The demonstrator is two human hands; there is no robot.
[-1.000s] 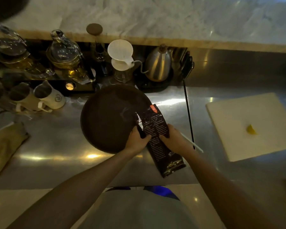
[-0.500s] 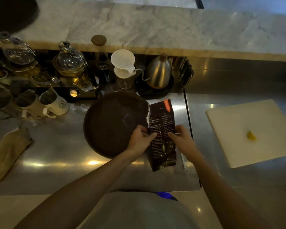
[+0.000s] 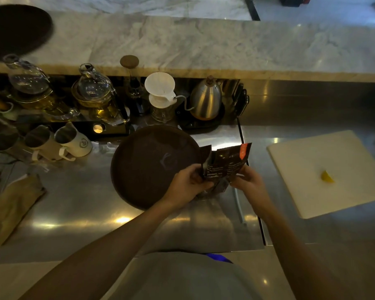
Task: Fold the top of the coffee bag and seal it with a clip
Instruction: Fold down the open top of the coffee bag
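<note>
The stainless steel bench (image 3: 74,202) runs under a marble ledge (image 3: 204,44), and along its back edge stand glass teapots (image 3: 93,89), a white pour-over dripper (image 3: 160,87) and a gooseneck kettle (image 3: 206,100). Toward the right end lies a white cutting board (image 3: 325,169) with a small yellow wedge (image 3: 327,176) on it. Near the middle of the bench sits a round dark tray (image 3: 147,165).

At the tray's right rim the person holds the coffee bag (image 3: 225,165) between both hands. The bag's long axis runs away from the person, with its torn, serrated top at the far end, standing open above the fingers, and its base hidden low between the palms. The left hand (image 3: 186,182) closes its fingers on the bag's left edge; the right hand (image 3: 247,180) closes on the right edge. Both grip at about mid-height, so the mouth lies just beyond either set of fingertips, about equally near to each.

No clip can be made out. A thin pale stick (image 3: 238,204) lies on the bench below the right hand, too indistinct to name. The fold appears not yet made; the likely next step is flattening the open top toward the person.
</note>
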